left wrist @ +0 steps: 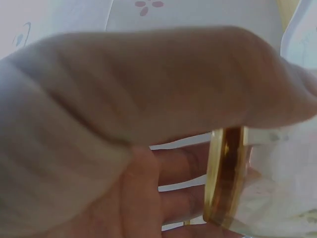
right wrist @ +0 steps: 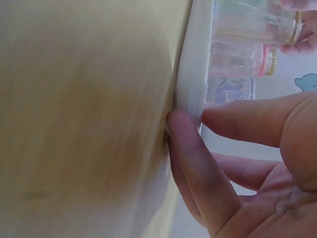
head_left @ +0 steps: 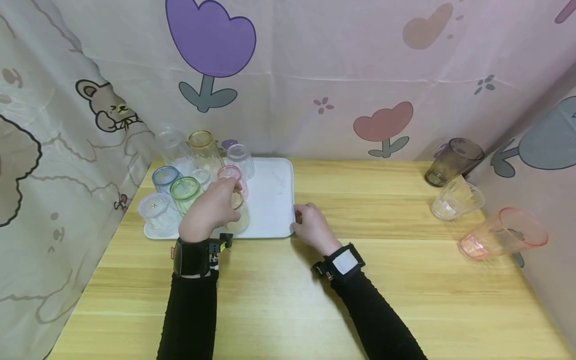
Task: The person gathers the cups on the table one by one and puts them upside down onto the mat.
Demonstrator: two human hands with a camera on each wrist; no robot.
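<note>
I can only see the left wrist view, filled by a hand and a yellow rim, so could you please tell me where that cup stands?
Observer: The yellow-rimmed cup stands on the white tray, near its front edge, with the left hand gripping it from above.
Operator: Thank you. What is the other hand doing?
Observer: The right hand rests at the tray's front right corner, fingertips against its rim.
Operator: Are other cups on the tray?
Observer: Yes, several stand upside down on its left half, among them a green cup and a blue cup.
Operator: Any cups off the tray?
Observer: Three lie on the table's far right: a dark cup, a clear cup and a pink cup.
</note>
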